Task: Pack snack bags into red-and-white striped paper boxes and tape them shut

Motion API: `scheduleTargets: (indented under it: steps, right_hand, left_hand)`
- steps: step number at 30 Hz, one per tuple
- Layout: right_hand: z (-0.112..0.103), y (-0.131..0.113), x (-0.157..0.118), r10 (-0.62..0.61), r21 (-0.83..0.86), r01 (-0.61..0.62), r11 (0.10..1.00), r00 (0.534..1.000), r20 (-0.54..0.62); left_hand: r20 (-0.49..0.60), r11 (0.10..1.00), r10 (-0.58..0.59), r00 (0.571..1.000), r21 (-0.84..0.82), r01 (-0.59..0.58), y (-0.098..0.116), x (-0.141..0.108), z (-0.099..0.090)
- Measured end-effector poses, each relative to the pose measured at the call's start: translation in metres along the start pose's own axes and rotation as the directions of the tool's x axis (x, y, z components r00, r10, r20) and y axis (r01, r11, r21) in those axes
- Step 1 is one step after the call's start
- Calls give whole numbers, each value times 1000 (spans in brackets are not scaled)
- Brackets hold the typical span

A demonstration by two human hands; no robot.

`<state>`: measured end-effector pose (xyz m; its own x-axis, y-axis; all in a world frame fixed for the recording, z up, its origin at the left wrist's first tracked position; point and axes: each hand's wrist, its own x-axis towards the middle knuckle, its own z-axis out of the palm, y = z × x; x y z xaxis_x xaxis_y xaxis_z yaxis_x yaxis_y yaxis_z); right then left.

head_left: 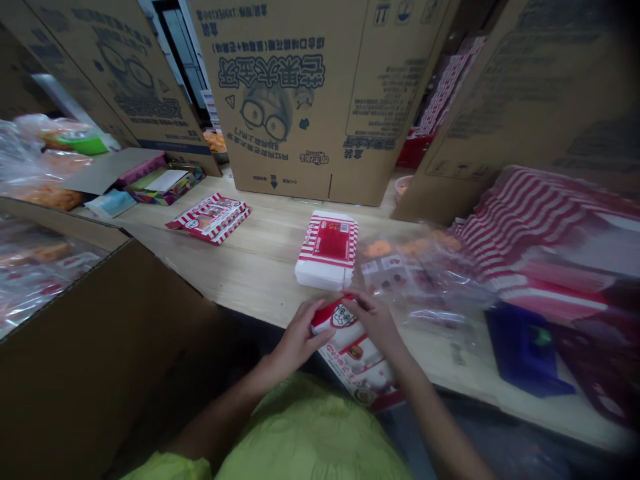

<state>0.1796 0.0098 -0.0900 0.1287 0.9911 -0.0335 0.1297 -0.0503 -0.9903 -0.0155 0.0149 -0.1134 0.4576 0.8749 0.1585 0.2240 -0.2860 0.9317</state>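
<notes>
1. Both our hands are closed on a red-and-white paper carton. Our left hand grips it from one side and our right hand from the other, with a printed cartoon face showing between them.
2. The carton is at the near edge of the counter, with its lower part reaching past the edge towards our body. It looks flat or only partly folded, though our hands hide too much of it to tell exactly.
3. Just ahead of our hands stands a striped box, which appears fully closed, with a white side facing us.
4. Farther left on the counter lies a striped packet, tilted and apparently closed, near some colourful boxes.
5. To the right, a clear plastic bag holding orange pieces and small packets lies beside the striped box. Beyond it, a stack of striped cards lies flat and unfolded, near a blue tray.
6. Large cardboard cartons stand upright behind the counter, and an open cardboard box sits at our lower left.
</notes>
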Motion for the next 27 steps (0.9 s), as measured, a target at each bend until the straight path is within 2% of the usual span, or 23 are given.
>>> scheduleTargets:
  steps: [2, 5, 9, 12, 15, 18, 20, 22, 24, 27]
  right_hand:
    - [1, 1, 0, 7, 4, -7, 1000, 1000, -16]
    - [3, 1, 1, -7, -24, 5, 1000, 997, -75]
    - [7, 1, 3, -52, -81, 41, 996, 988, -148]
    - [8, -1, 8, -76, -62, 66, 996, 982, -173]
    - [5, -3, 14, -187, -164, 165, 973, 973, -132]
    - [-2, -5, 18, -348, -302, 328, 895, 937, -15]
    - [-7, -5, 19, -393, -356, 379, 854, 919, 34]
    - [-11, -4, 20, -376, -365, 379, 850, 923, 83]
    - [-14, -3, 19, -323, -319, 344, 883, 939, 120]
    - [-16, -1, 17, -232, -217, 249, 944, 967, 102]
  left_hand:
    - [-51, 1000, 16, 999, 15, -15, 0, -1, 2]
    - [-201, 999, 17, 979, 37, -10, -3, -1, 12]
    - [-401, 996, 85, 912, 27, -81, -7, 10, 26]
    - [-490, 991, 38, 871, -92, -95, -8, 29, 26]
    - [-462, 981, 2, 887, -172, -92, -7, 48, 18]
    - [-355, 979, 70, 932, -155, -133, -4, 58, 10]
    - [-308, 977, 124, 943, -128, -170, -3, 59, 8]
    - [-289, 977, 149, 946, -107, -186, -2, 58, 10]
    - [-288, 978, 148, 946, -99, -183, -3, 55, 12]
    - [-292, 979, 156, 944, -85, -188, -5, 53, 17]
